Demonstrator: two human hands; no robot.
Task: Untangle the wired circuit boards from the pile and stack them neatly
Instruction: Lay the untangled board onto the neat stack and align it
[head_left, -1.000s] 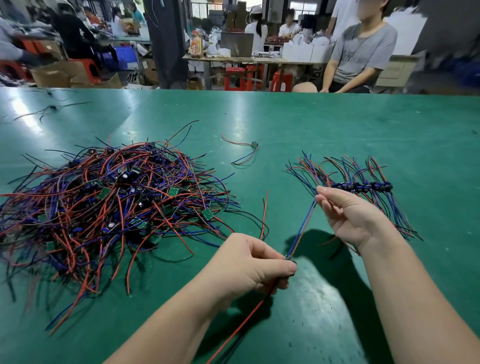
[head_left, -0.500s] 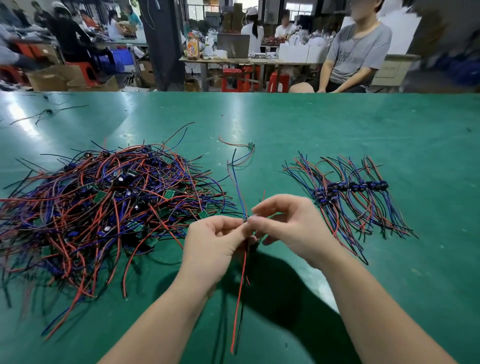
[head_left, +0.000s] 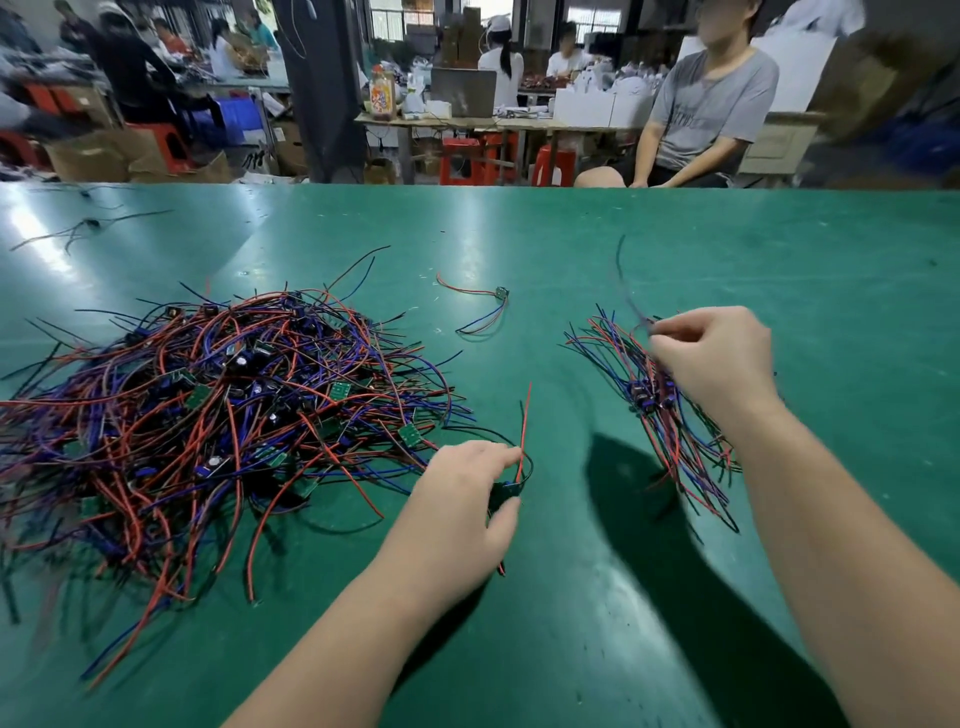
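Left hand (head_left: 462, 504) pinches one board (head_left: 503, 491), fingers curled, beside the pile (head_left: 218, 405). Right hand (head_left: 714, 364) pinches a blurred wire (head_left: 630, 301) above the stack (head_left: 647, 400).

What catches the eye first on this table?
A big tangled pile of red, blue and black sprawls on the left of the table. Right of it lies a smaller, neater bundle. The right hand pinches a wire over it, and the left hand grips a board by the pile's edge.
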